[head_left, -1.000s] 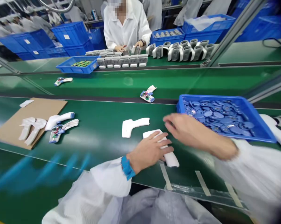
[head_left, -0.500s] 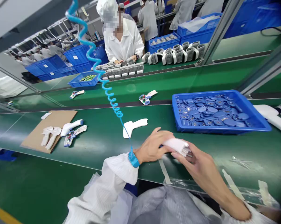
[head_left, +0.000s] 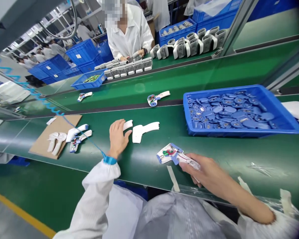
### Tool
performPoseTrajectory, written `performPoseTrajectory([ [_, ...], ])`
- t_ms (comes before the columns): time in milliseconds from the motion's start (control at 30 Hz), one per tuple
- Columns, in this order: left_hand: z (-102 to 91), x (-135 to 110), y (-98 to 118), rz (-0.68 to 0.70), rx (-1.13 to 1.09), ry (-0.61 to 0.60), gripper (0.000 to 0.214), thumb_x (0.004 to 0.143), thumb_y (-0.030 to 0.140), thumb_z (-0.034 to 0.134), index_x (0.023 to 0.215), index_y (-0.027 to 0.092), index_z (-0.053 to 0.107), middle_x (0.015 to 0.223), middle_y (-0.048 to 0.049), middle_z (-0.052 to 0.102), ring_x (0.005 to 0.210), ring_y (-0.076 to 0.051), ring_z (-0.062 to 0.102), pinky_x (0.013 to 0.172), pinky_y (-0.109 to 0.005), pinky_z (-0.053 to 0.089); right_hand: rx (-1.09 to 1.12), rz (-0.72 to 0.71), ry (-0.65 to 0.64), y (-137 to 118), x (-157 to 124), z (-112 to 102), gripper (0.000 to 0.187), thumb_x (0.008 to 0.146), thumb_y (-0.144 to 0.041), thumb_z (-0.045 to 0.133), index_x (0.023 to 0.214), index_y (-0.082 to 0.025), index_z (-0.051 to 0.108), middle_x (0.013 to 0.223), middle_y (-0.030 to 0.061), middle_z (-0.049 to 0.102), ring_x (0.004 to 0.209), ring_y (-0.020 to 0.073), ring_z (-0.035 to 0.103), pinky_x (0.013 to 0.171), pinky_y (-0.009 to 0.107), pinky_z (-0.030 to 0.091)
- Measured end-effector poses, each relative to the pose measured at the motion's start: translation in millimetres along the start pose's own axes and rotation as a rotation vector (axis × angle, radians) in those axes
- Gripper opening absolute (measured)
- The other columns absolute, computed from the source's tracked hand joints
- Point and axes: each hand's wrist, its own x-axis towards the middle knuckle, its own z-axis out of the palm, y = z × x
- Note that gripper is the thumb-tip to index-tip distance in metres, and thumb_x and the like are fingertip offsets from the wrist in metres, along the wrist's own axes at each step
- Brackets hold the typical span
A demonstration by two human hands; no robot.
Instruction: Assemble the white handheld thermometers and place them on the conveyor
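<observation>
My right hand (head_left: pixel 201 169) grips the handle of an open gun-shaped housing half (head_left: pixel 170 153), white with blue edging. Its inner side faces up, showing a green circuit board and red wires. On the bench to the left, my left hand (head_left: pixel 118 137) lies over a white housing cover (head_left: pixel 128 124); only the cover's handle end sticks out past the fingers, the rest being hidden. Just right of that hand rests a second white cover (head_left: pixel 137 133), outer side up. A blue band (head_left: pixel 109 160) with a coiled cord circles my left wrist.
A blue tray (head_left: pixel 239 133) of blue oval parts stands at the right. Wired housings (head_left: pixel 76 141) lie beside cardboard (head_left: pixel 41 141) bearing white shells. Another wired housing (head_left: pixel 153 100) sits at the belt's edge. Thin metal rods (head_left: pixel 261 169) lie right. A co-worker (head_left: pixel 129 33) handles grey parts opposite.
My hands have parted. The left moved left with a white cover down to the bench; the right keeps the wired housing half, now turned inner side up. The coiled cord swung left.
</observation>
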Motion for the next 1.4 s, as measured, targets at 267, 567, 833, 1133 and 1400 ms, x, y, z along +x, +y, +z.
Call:
performPoseTrajectory([
  [267, -8.0, -70, 122, 0.127, -0.561, -0.232, 0.024, 0.101, 0.030, 0.064, 0.121, 0.020, 0.070, 0.127, -0.0083, 0.071, 0.117, -0.020, 0.066, 0.103, -0.036, 0.054, 0.428, 0.111, -0.030, -8, -23, 0, 0.048, 0.089, -0.069, 0.065, 0.086, -0.020, 0.065, 0.058, -0.0048, 0.048, 0.051, 0.0097, 0.042, 0.049, 0.022, 0.036],
  [567, 5.0, -81, 123, 0.279, -0.851, -0.204, 0.023, 0.100, 0.021, 0.066, 0.121, 0.021, 0.074, 0.122, -0.0055, 0.076, 0.117, -0.018, 0.071, 0.104, -0.032, 0.058, 0.545, 0.181, -0.015, -14, -40, -6, 0.055, 0.080, -0.072, 0.073, 0.077, -0.018, 0.065, 0.060, -0.0031, 0.048, 0.046, 0.0053, 0.030, 0.041, 0.019, 0.021],
  [833, 1.5, -95, 138, -0.151, -0.926, -0.248, 0.035, 0.093, 0.032, 0.076, 0.126, 0.022, 0.073, 0.112, -0.0030, 0.079, 0.102, -0.019, 0.077, 0.091, -0.030, 0.064, 0.412, 0.042, 0.115, -4, -58, 8, 0.046, 0.091, -0.067, 0.063, 0.085, -0.022, 0.066, 0.052, -0.0037, 0.045, 0.047, 0.0101, 0.041, 0.045, 0.021, 0.038],
  [1133, -4.5, -108, 157, -0.148, -0.861, -0.212, 0.020, 0.100, 0.026, 0.066, 0.118, 0.024, 0.074, 0.103, 0.0007, 0.080, 0.092, -0.015, 0.077, 0.085, -0.023, 0.062, -0.004, -0.094, 0.474, -2, -73, 23, 0.041, 0.092, -0.063, 0.061, 0.079, -0.024, 0.066, 0.050, -0.0038, 0.053, 0.041, 0.0120, 0.046, 0.039, 0.024, 0.037],
  [1400, -9.0, -108, 169, -0.278, -0.756, -0.257, 0.021, 0.102, 0.026, 0.053, 0.088, 0.018, 0.067, 0.077, 0.0000, 0.076, 0.067, -0.013, 0.074, 0.063, -0.020, 0.058, -0.642, -0.528, 0.795, -2, -72, 37, 0.029, 0.107, -0.037, 0.049, 0.112, -0.013, 0.064, 0.089, 0.0121, 0.077, 0.061, 0.0194, 0.072, 0.052, 0.026, 0.048],
])
